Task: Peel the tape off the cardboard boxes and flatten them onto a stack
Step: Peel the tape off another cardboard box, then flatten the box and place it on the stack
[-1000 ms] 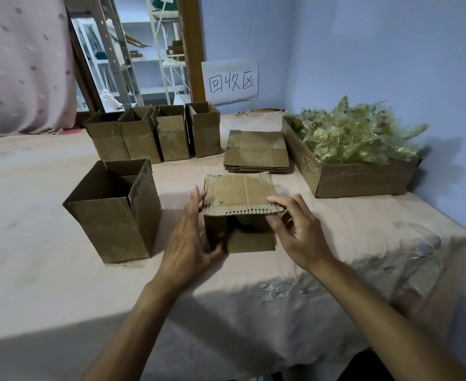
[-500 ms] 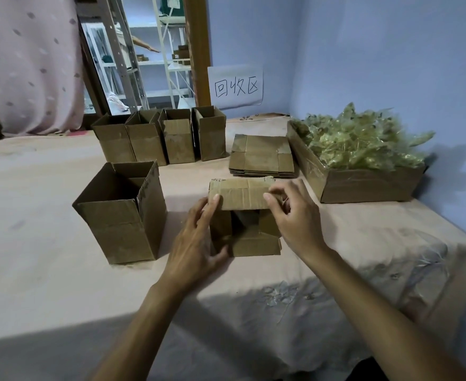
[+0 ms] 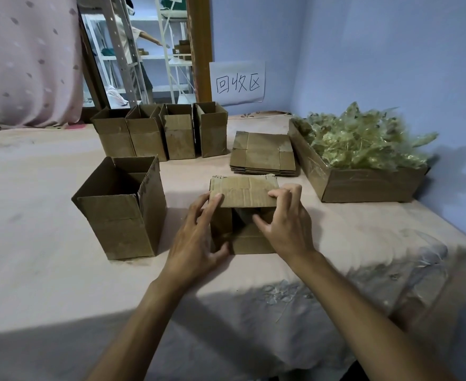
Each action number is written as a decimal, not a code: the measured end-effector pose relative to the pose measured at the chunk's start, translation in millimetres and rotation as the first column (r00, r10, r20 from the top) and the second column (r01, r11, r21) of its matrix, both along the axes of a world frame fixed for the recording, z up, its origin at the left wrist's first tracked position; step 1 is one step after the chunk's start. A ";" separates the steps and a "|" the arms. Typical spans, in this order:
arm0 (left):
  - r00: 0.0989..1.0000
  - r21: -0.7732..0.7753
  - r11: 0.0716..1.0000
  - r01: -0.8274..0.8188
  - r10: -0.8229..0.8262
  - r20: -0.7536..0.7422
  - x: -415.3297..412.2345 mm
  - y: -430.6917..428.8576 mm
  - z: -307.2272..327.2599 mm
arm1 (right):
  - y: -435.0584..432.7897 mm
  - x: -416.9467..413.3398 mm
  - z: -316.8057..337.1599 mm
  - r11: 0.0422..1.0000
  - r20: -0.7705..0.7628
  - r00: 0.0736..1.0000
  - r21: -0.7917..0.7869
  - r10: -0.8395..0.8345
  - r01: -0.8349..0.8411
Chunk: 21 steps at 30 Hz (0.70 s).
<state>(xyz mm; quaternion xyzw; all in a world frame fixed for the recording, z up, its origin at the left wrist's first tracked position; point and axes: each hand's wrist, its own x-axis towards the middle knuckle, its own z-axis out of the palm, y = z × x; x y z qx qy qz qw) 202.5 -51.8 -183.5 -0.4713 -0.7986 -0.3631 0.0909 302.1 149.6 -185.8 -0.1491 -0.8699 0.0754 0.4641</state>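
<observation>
One small cardboard box (image 3: 242, 192): is lying on its side at near centre of the cloth-covered table (image 3: 33, 215), with its open end facing the person.
Left hand (image 3: 196, 243): is grasping the box; fingers are curling over the top left corner and the thumb is pressing the lower left front edge.
Right hand (image 3: 286, 224): is grasping the box; fingers are lying over the top right edge and the thumb is reaching into the opening.
Flattened stack (image 3: 263, 155): is lying just beyond the box, left of the tape-filled carton (image 3: 363, 185).
Tape: cannot tell whether any is remaining on the far, closed end.
Risk, tearing: pressing the box flat while tape is bridging the far flaps is likely to rip the board.
Risk, collision: swinging it left is risking toppling the upright open box (image 3: 121, 213).
</observation>
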 end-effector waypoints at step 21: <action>0.989 0.141 0.979 -0.151 0.151 0.007 -6.2 27.8 3.0 | 9.9 46.5 19.4 0.952 0.114 0.957 -0.186 0.267 -0.243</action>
